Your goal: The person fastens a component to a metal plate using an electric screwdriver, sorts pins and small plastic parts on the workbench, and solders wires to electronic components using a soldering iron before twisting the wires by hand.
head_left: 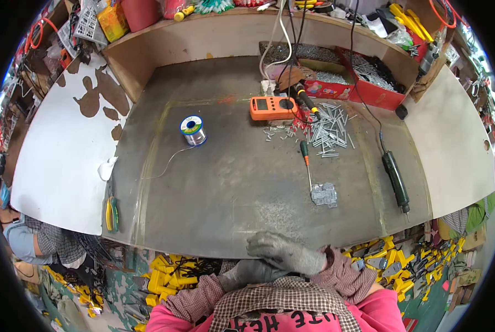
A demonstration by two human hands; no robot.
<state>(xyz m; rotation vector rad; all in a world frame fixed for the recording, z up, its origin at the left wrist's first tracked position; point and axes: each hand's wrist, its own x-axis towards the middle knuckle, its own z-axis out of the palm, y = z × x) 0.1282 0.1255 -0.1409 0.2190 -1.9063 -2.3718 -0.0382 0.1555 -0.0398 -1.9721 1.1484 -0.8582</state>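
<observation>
Both my hands wear grey gloves and rest, crossed, at the near edge of the grey tabletop [214, 193]. On top lies my right hand [283, 252], its fingers stretched out toward the left with nothing seen in them. Beneath it is my left hand [250, 274], whose fingers are mostly hidden. Ahead and to the right, a clear plastic part [324, 195] lies at the tip of a screwdriver [305, 154] with a green and red handle. A dark green electric screwdriver [396, 181] lies farther right on its cord.
A solder wire spool [193, 131] stands left of the middle. Pliers [112, 214] lie at the left edge. An orange multimeter [272, 108] sits beside loose long screws [330, 127]. Behind are red boxes of screws [377, 91]. Yellow parts [164, 276] are heaped below the table.
</observation>
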